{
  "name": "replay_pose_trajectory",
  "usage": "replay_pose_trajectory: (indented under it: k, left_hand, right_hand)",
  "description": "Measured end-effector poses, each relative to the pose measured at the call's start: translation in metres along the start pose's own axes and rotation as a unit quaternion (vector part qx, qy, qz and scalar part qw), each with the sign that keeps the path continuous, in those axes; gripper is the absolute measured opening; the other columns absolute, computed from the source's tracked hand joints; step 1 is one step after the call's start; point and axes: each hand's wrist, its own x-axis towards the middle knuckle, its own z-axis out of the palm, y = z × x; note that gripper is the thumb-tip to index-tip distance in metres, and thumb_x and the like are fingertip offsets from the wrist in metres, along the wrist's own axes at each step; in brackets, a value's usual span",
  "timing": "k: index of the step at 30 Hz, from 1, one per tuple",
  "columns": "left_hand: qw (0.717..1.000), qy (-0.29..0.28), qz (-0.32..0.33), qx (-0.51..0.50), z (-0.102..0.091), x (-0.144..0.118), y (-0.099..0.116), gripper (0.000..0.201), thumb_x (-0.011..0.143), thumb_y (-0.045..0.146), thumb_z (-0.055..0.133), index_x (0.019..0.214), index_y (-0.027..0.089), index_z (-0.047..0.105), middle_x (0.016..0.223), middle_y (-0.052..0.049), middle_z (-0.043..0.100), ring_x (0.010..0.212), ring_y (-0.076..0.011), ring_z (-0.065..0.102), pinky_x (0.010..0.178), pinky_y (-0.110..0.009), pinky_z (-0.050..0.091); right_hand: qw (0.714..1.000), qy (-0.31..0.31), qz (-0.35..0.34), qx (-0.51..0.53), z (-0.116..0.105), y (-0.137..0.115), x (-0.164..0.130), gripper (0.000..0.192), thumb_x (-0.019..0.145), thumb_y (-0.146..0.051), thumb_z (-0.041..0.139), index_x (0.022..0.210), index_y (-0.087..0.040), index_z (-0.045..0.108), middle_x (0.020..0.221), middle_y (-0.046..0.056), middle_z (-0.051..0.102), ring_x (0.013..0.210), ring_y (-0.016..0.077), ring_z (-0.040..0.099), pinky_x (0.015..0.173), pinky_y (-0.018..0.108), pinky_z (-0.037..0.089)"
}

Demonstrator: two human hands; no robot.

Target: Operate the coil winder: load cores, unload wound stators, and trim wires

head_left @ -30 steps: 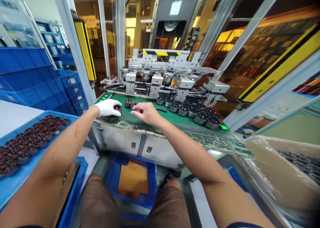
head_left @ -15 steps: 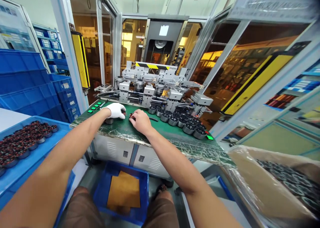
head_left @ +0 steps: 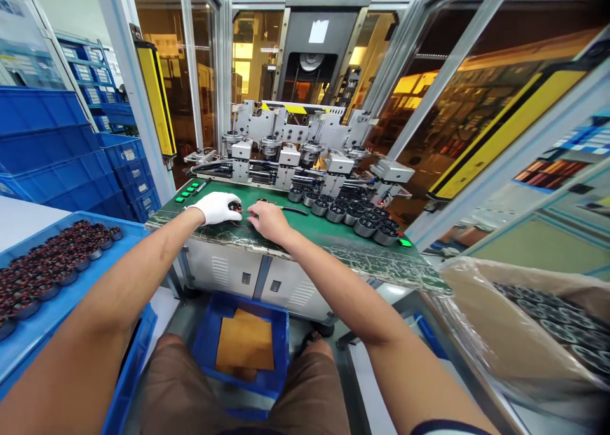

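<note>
My left hand [head_left: 216, 207], in a white glove, is closed around a small wound motor stator [head_left: 235, 207] with dark slots and copper-coloured wire, held just above the green worktop. My bare right hand [head_left: 269, 221] is just to its right, fingers bent and fingertips close together near the stator. Whatever they pinch, if anything, is too small to make out. Behind that hand, a dark thing with a coppery edge is mostly covered. A thin black rod [head_left: 295, 211] lies on the worktop [head_left: 248, 233] to the right of the hand.
Several grey-rimmed stators [head_left: 366, 224] stand in rows on the right. Behind them is a metal fixture machine [head_left: 290, 133]. A blue tray [head_left: 131, 233] of wound stators stands at left, a lined carton [head_left: 471, 276] of rings at right, a blue bin [head_left: 281, 359] below.
The camera view has shifted slightly. My right hand has drawn back from a dark, coppery piece on the worktop and now has its fingertips beside the stator in my left hand.
</note>
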Motion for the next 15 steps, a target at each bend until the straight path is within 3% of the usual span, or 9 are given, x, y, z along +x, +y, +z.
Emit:
replay_pose_trajectory:
  k: [2,7,12,15]
  left_hand:
    - [1.000,-0.001,0.003,-0.002,0.000,0.001,-0.001,0.059,0.080,0.054,0.061,0.130,0.022,0.064,0.126,-0.005,0.071,0.113,-0.0243,0.066,0.095,-0.028,0.048]
    - [1.000,-0.005,0.002,0.008,-0.002,0.001,-0.003,0.058,0.079,0.054,0.062,0.130,0.026,0.064,0.129,-0.004,0.070,0.116,-0.0249,0.065,0.096,-0.028,0.048]
    - [1.000,-0.014,0.012,0.017,-0.003,0.003,-0.004,0.058,0.079,0.055,0.062,0.129,0.026,0.064,0.129,-0.004,0.069,0.116,-0.0249,0.064,0.097,-0.028,0.048]
    - [1.000,-0.017,0.013,0.016,-0.002,0.004,-0.004,0.060,0.079,0.056,0.062,0.130,0.025,0.064,0.130,-0.005,0.069,0.118,-0.0254,0.064,0.099,-0.029,0.047]
  right_hand:
    - [1.000,-0.008,0.006,0.000,-0.001,-0.001,0.004,0.020,0.090,-0.018,0.070,0.109,-0.016,0.071,0.116,0.008,0.068,0.106,0.0203,0.063,0.093,0.029,0.046]
    - [0.999,-0.038,0.034,0.006,-0.004,-0.006,0.008,0.016,0.089,-0.017,0.070,0.105,-0.015,0.072,0.093,0.004,0.073,0.088,0.0163,0.067,0.082,0.024,0.047]
    - [0.997,-0.075,0.015,0.001,-0.010,-0.008,0.005,0.011,0.089,-0.024,0.072,0.096,-0.016,0.075,0.085,0.003,0.073,0.079,0.0147,0.066,0.075,0.022,0.046]
    - [0.995,-0.098,-0.005,-0.017,-0.013,-0.009,0.004,0.009,0.088,-0.018,0.068,0.090,-0.017,0.077,0.088,0.004,0.074,0.085,0.0169,0.067,0.078,0.023,0.046]
